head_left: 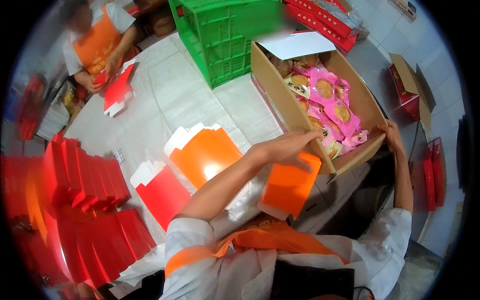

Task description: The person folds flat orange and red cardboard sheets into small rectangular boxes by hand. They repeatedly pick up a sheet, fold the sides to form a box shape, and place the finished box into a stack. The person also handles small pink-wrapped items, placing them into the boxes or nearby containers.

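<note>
cardboard box, long axis away leftward, near end apparently in left hand and right hand

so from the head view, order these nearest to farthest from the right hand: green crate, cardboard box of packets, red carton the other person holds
1. Cardboard box: right hand is at its near right corner
2. Green crate: beyond the box, to the left
3. Red carton: upper left, held by the other person
</note>
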